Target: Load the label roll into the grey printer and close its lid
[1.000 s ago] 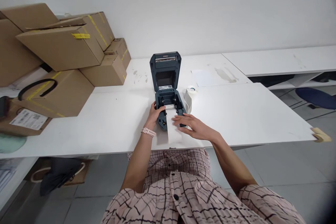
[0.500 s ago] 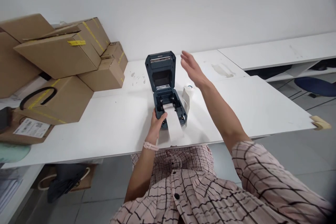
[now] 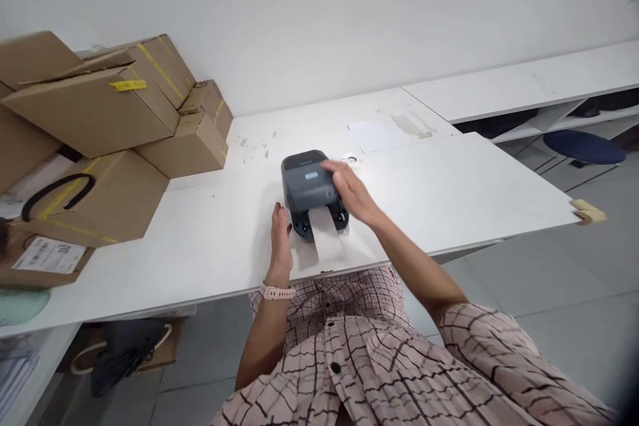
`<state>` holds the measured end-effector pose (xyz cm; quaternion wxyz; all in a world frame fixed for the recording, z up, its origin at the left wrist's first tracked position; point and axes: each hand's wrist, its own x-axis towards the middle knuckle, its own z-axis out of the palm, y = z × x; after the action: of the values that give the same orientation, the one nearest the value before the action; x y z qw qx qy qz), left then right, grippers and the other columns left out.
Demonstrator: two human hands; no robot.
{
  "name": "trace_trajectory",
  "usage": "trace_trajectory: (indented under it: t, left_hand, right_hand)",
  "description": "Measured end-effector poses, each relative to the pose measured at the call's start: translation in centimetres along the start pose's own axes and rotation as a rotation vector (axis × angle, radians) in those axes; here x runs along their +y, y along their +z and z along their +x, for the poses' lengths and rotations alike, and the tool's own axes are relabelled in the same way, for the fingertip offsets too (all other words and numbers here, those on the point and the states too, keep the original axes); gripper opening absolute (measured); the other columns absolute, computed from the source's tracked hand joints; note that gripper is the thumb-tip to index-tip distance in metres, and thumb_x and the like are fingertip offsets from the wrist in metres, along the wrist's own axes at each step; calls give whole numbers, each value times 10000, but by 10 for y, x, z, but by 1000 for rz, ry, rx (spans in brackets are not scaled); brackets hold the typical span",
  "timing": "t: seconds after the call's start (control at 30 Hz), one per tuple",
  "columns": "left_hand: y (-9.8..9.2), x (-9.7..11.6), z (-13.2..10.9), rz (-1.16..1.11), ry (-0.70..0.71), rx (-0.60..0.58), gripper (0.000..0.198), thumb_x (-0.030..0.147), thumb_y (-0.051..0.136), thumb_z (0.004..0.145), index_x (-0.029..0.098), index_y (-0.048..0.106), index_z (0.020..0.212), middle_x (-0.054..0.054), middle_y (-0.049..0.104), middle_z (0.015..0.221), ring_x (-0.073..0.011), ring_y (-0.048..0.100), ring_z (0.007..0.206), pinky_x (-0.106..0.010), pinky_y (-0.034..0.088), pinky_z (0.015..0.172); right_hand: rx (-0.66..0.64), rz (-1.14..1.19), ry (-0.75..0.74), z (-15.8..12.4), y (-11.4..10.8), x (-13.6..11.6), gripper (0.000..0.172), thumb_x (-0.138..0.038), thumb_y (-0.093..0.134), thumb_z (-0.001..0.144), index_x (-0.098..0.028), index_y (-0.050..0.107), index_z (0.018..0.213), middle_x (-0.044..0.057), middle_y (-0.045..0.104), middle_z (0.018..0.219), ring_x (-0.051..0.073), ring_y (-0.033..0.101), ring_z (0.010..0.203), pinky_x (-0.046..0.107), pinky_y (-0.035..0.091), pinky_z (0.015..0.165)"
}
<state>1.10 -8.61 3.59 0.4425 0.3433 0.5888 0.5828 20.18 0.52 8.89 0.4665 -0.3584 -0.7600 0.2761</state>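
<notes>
One dark grey plastic label printer [image 3: 310,186] mid white desk [image 3: 449,186], white paper strip [image 3: 325,239] out front; right hand [image 3: 349,190] flat on lid, fingers apart; left hand [image 3: 280,237] open, just beside; brown cardboard boxes [image 3: 100,120] far left.

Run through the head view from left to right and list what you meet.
cardboard boxes → left hand → printer → right hand → blue chair

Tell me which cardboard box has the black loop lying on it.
The large bottom box of the stack at left; the black loop lies on its top. Boxes above and behind it show only yellow tape.
</notes>
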Motion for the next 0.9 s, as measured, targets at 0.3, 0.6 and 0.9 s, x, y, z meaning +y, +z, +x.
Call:
trace_trajectory:
  t: [0.3,0.6,0.9]
  left_hand:
    - [20,-8,0,-9,-50,-96,668,521,696,862,230,485,1424,-115,575,1454,-279,565,1311,-339,511,1013]
    - [13,-10,6,25,-18,-77,640,485,728,834,199,527,1369,-140,573,1432,-280,574,1272,-348,501,995]
    - [18,-41,-68,38,-330,-168,495,684,705,738,204,611,816,-19,596,693,-128,516,568,-262,367,478]
  right_hand:
    - [-79,-223,-69,-63,26,15,452,-302,285,1079,-267,443,1501,76,440,1594,232,304,1536,545,351,1235]
    - [-49,-220,-51,-67,30,14,443,-292,280,1077,-263,446,1487,78,442,1590,232,303,1536,528,347,1239]
    - [32,-118,-39,-69,31,11,414,-324,335,1061,-306,415,1467,95,580,1430,268,367,1496,546,382,1189]
